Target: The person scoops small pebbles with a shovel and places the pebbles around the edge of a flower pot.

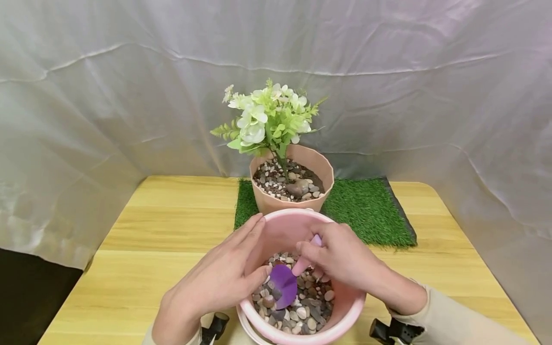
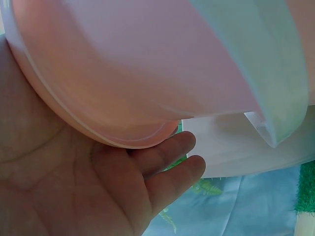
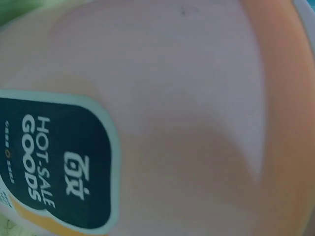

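One pink-handled purple plastic scoop (image 1: 283, 286) meets smooth grey-and-tan pebbles (image 1: 302, 312) inside the round pink plastic bucket (image 1: 282, 235), right hand (image 1: 345, 254) gripping, left hand (image 1: 220, 268) fingers straight; I judge this scooping, calling next for a level lift.

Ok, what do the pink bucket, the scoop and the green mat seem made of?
Pink bucket: likely plastic, satin; uniform colour, soft sheen.
Scoop: probably plastic too, smooth; flat, even purple.
Green mat: seemingly artificial turf, matte; dense, grass-like, evenly cut pile.

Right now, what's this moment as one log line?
right hand: grips scoop | left hand: rests on bucket rim | scoop: among stones in bucket | flowerpot: beyond bucket, on mat
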Tool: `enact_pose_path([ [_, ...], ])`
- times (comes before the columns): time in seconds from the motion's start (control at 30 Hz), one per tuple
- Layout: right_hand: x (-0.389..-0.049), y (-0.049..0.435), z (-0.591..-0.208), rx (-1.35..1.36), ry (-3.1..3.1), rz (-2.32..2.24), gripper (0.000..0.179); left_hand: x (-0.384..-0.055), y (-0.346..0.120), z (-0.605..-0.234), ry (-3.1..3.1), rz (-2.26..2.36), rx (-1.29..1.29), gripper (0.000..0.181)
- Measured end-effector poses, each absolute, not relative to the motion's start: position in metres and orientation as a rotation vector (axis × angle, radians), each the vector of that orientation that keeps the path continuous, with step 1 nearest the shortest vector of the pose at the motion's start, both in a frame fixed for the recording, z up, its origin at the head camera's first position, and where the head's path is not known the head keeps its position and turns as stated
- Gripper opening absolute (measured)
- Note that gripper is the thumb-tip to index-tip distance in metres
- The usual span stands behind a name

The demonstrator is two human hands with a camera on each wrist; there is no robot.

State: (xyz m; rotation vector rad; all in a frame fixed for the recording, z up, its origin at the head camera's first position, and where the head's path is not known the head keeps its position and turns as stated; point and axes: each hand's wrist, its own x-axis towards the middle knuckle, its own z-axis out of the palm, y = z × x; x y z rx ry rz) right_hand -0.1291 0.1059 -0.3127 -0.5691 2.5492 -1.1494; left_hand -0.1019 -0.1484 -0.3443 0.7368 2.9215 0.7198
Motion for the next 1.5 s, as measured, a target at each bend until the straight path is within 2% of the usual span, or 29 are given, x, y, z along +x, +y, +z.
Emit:
enact_pose_path([
  [0.77, -0.136, 0.112, -0.31, -0.581, 2.438, -1.164, 0.021, -0.102, -0.148, -0.345, 2.914, 0.715, 0.749, 0.088],
  [0.97, -0.138, 0.121, -0.304, -0.555, 2.393, -1.219, 0.046, -0.103, -0.148, -0.344, 2.905, 0.715, 0.741, 0.089],
  [1.2, -0.142, 0.128, -0.299, -0.52, 2.308, -1.275, 0.023, -0.103, -0.148, -0.343, 2.905, 0.716, 0.746, 0.088],
  [1.5, -0.144, 0.137, -0.297, -0.449, 2.251, -1.341, 0.026, -0.103, -0.148, -0.344, 2.901, 0.721, 0.719, 0.09],
])
